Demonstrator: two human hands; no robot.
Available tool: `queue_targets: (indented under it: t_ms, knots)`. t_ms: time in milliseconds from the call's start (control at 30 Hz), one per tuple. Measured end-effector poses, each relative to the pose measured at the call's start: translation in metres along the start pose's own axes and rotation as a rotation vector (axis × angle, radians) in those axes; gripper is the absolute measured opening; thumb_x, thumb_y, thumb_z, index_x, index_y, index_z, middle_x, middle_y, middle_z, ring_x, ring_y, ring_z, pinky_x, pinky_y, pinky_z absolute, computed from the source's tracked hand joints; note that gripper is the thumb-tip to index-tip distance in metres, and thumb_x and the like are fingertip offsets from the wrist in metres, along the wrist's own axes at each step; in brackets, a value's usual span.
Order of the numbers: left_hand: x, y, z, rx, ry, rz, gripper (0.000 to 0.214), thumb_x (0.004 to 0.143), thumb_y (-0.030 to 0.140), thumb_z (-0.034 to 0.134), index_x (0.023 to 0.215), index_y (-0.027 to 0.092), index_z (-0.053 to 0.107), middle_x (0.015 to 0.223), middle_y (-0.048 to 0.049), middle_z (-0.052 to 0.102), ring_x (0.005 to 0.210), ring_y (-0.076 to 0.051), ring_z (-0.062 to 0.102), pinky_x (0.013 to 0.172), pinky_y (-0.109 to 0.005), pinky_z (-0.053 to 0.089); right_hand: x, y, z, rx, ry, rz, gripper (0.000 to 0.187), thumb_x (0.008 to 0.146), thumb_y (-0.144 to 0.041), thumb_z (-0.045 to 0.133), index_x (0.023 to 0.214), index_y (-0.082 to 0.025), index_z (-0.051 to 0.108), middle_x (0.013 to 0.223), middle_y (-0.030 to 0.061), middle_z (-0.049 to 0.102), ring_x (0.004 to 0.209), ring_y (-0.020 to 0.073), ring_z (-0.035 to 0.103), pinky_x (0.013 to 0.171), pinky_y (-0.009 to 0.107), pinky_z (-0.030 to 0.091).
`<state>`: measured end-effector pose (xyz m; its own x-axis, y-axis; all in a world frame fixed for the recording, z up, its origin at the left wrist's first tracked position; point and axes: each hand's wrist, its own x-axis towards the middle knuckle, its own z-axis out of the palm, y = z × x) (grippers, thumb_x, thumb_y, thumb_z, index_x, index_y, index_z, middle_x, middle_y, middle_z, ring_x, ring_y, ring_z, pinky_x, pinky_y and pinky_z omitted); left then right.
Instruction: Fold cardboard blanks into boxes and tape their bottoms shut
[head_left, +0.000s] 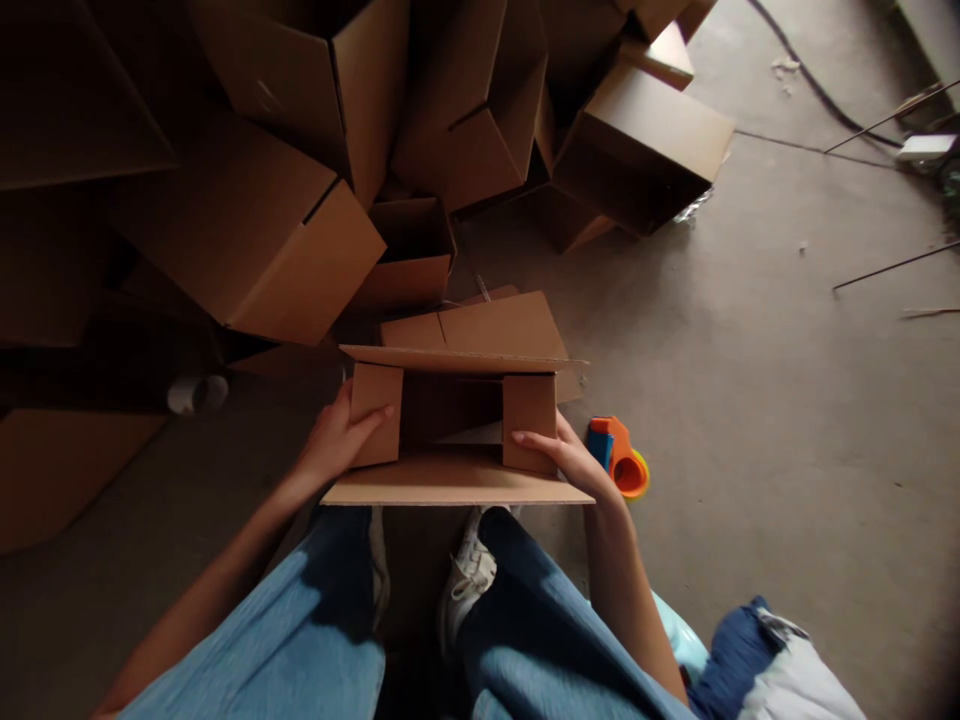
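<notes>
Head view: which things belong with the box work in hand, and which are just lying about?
Belongs:
open box, between left hand and right hand;
probably the orange tape dispenser on the floor;
perhaps the piled boxes ahead, also cardboard.

Seemingly lying about:
white roll at left;
dark cable;
bundled cloth at lower right.

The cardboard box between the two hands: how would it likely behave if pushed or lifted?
The box is probably light for its size: thin-walled, with an open middle. Its long flaps would likely swing, standing unfastened. The short flaps may flex under the thumbs resting on them.
</notes>
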<state>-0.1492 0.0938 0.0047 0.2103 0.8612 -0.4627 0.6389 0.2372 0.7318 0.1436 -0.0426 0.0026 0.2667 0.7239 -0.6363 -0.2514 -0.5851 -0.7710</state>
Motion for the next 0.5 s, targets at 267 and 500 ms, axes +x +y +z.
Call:
queue_targets:
  t_ms: [267, 500]
  knots:
    - [-0.0021, -0.0017, 0.0053, -0.325, -0.093, -0.015, 0.074, 0.075, 0.050, 0.074, 0.140, 0.022, 0.051, 0.137, -0.0114, 0.064, 0.131, -0.032, 0.057, 0.113, -0.048, 0.041, 0.0028, 0.0009, 0.0009, 0.034, -0.014, 0.014, 0.060, 0.060, -0.043, 0.085, 0.114, -0.030, 0.063, 0.125, 0.0035, 0.070, 0.124, 0.0338, 0.060, 0.107, 0.049, 0.049]
    - [-0.0042, 0.0008, 0.0046, -0.372, -0.114, -0.039, 0.083, 0.073, 0.051, 0.076, 0.145, 0.023, 0.047, 0.140, -0.0128, 0.062, 0.131, -0.032, 0.057, 0.112, -0.047, 0.041, 0.0024, 0.0003, 0.0005, 0.032, 0.006, 0.019, 0.050, 0.058, -0.042, 0.086, 0.101, -0.032, 0.063, 0.125, 0.0035, 0.070, 0.124, 0.0347, 0.061, 0.107, 0.048, 0.049]
